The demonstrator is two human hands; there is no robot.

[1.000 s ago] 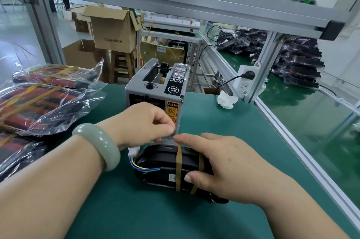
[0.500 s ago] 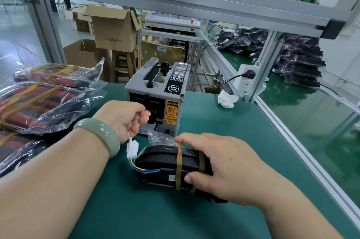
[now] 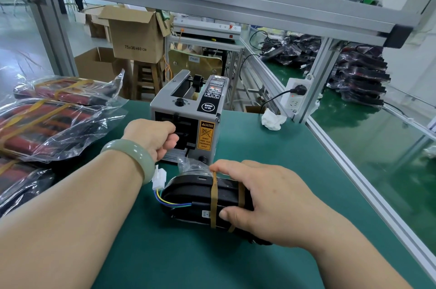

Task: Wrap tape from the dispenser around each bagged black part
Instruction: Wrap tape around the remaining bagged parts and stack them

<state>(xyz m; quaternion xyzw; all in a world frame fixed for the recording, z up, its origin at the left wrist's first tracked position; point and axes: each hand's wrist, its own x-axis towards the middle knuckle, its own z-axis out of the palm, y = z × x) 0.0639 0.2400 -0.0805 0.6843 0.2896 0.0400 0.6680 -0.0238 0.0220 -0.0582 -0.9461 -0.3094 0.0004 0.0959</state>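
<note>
Green bench mat (image 3: 271, 147) fills my view, with the aluminium frame (image 3: 212, 3) across the far side and down the right.

Pile of taped clear bags (image 3: 47, 128) with red and black parts inside sits at the left edge. Cardboard box (image 3: 136, 36) is far left, behind the frame. A second heap of bagged parts (image 3: 358, 76) lies far right on the next bench.

Tape dispenser (image 3: 188, 102) stands mid-bench, outlet facing me, caution sticker on its front right.

Right hand (image 3: 266, 199) is clamped on the bagged black part (image 3: 188, 192): thumb on the near side, forefinger on top at a band, palm over the part's right end. The part lies on the mat just near of the dispenser, long axis left-right, and loose bag film sticks up at its far edge.

Left hand (image 3: 151, 138) is at the dispenser outlet with its fingers curled in. I can't tell if tape is pinched; the fingertips are hidden against the slot. Jade bracelet (image 3: 132, 154) is on that wrist.

Wall socket (image 3: 295, 95) with a plug in it is on the right frame post, with a white rag (image 3: 272, 119) just below it.

White connector (image 3: 159, 176) hangs off the part's left end on coloured wires (image 3: 169, 202). Two brown tape bands (image 3: 214, 196) circle the part, the right one partly under my fingers.
</note>
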